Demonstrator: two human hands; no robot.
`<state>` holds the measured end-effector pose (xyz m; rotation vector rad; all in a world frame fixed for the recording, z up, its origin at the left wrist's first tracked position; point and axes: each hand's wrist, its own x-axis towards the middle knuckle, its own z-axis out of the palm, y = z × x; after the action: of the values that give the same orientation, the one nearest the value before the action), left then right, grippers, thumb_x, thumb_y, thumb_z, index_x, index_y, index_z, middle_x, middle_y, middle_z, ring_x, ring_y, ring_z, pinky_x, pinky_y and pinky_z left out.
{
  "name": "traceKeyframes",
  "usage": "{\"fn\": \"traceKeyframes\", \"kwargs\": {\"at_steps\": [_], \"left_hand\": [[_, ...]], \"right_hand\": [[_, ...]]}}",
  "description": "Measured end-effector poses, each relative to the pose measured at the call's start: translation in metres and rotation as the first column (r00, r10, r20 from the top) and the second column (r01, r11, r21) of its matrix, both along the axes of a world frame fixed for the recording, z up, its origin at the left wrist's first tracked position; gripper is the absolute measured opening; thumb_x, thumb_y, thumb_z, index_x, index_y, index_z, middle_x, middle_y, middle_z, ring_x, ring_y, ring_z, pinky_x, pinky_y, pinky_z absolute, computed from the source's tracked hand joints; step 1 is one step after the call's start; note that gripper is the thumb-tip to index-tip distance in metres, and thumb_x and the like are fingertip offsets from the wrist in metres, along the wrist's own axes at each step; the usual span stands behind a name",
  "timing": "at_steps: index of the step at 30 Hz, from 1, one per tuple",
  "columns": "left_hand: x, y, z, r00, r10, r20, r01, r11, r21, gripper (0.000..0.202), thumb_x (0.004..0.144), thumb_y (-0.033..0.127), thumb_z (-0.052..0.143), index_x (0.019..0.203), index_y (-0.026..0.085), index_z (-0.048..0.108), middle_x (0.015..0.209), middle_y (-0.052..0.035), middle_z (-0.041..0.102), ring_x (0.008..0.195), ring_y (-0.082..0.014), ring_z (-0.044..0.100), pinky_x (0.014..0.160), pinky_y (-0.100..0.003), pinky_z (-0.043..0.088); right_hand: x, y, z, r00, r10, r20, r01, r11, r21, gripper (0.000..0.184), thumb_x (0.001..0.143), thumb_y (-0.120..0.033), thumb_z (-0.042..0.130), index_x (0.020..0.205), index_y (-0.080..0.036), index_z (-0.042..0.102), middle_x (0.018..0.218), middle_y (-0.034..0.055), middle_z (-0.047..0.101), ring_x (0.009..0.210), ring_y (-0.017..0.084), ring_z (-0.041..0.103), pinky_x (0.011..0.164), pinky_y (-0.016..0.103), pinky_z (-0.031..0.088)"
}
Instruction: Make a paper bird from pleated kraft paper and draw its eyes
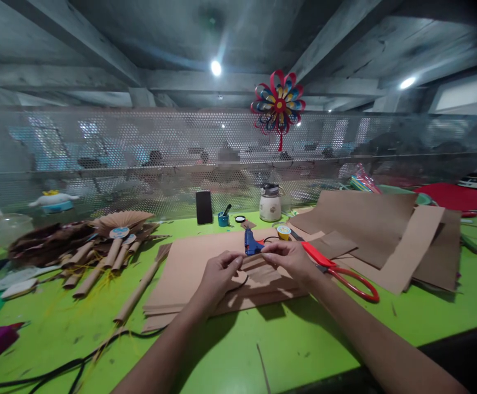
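Bare forearms (176,334) extend from the bottom edge over a bright green table (238,355), their hands close together near the centre. Between the fingertips is a small brown paper strip (254,262), held just above a stack (180,268) of larger brown sheets. The left hand (220,268) has its thumb and forefinger nearly closed, pinching the strip's left end. The right hand (292,260) pinches the other end, thumb against forefinger; its remaining fingers are bent and partly hidden.

Just beyond the fingertips is a blue glue gun (251,243), nozzle pointing up; whether the fingers touch it, I cannot tell. Red-handled scissors (318,255) lie beside the right forearm, and loose brown paper (357,219) spreads behind them.

Left of the stack lies a paper tube (142,285), with a heap of pleated fans (121,220) farther left. A black cable (82,360) crosses the table's lower left.

Toward the back are a dark phone (204,207), a teal jar (223,220), a white bottle (270,207) and a yellow tub (283,233). Behind them, a colourful flower ornament (279,105) hangs against a mesh screen (131,148).
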<state>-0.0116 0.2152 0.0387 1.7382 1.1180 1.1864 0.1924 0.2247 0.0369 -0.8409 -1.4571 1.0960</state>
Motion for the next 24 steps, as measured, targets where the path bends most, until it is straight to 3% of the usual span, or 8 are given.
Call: {"fn": "traceKeyframes", "kwargs": {"at_steps": [3,6,10,13,18,24], "left_hand": [[0.003,-0.002,-0.002,0.969,0.028,-0.247,0.038,0.966,0.257,0.027,0.084,0.036,0.056,0.093,0.020,0.075,0.089,-0.0087,0.067,0.081,-0.0196,0.059,0.075,-0.031,0.046],[0.006,-0.004,-0.005,0.899,0.079,-0.431,0.086,0.932,0.351,0.027,0.086,0.034,0.053,0.099,0.023,0.074,0.087,-0.0090,0.067,0.082,-0.0209,0.059,0.075,-0.031,0.043],[0.006,-0.004,-0.011,0.877,0.027,-0.480,0.122,0.953,0.277,0.025,0.086,0.029,0.050,0.090,0.020,0.073,0.076,-0.0082,0.069,0.067,-0.0189,0.058,0.063,-0.028,0.038],[0.005,-0.002,-0.012,0.891,0.030,-0.453,0.086,0.969,0.233,0.026,0.087,0.028,0.048,0.083,0.018,0.071,0.069,-0.0069,0.069,0.059,-0.0172,0.056,0.058,-0.027,0.035],[0.004,-0.001,-0.011,0.917,0.006,-0.398,0.074,0.979,0.188,0.027,0.087,0.028,0.047,0.089,0.018,0.072,0.079,-0.0067,0.072,0.068,-0.0185,0.061,0.062,-0.026,0.039],[0.010,-0.007,-0.009,0.933,-0.033,-0.358,0.091,0.985,0.148,0.031,0.088,0.033,0.046,0.094,0.018,0.073,0.080,-0.0096,0.073,0.068,-0.0210,0.062,0.063,-0.029,0.040]], "right_hand": [[-0.003,-0.002,-0.001,0.999,0.020,0.025,-0.021,1.000,0.016,0.021,0.066,-0.035,0.076,0.073,-0.016,0.071,0.058,-0.0019,0.056,0.051,0.010,0.048,0.050,0.026,0.038],[-0.008,-0.005,-0.002,0.997,0.050,0.061,-0.051,0.999,0.018,0.022,0.068,-0.036,0.075,0.072,-0.016,0.070,0.058,-0.0012,0.057,0.052,0.011,0.049,0.051,0.027,0.040],[-0.011,-0.006,-0.004,0.992,0.085,0.090,-0.084,0.996,-0.020,0.023,0.067,-0.037,0.076,0.073,-0.016,0.069,0.058,-0.0010,0.058,0.053,0.011,0.051,0.053,0.027,0.041],[-0.010,-0.004,-0.006,0.996,0.085,0.027,-0.083,0.995,-0.061,0.027,0.066,-0.035,0.077,0.083,-0.016,0.069,0.064,-0.0013,0.059,0.057,0.012,0.054,0.057,0.028,0.044],[-0.008,-0.003,-0.005,0.995,0.098,-0.006,-0.099,0.992,-0.074,0.045,0.061,-0.024,0.079,0.104,-0.018,0.066,0.072,-0.0026,0.058,0.061,0.011,0.054,0.057,0.025,0.045],[-0.008,-0.004,-0.005,0.998,0.058,-0.037,-0.060,0.997,-0.055,0.041,0.062,-0.025,0.077,0.101,-0.018,0.067,0.071,-0.0026,0.057,0.057,0.010,0.050,0.051,0.023,0.040]]}}
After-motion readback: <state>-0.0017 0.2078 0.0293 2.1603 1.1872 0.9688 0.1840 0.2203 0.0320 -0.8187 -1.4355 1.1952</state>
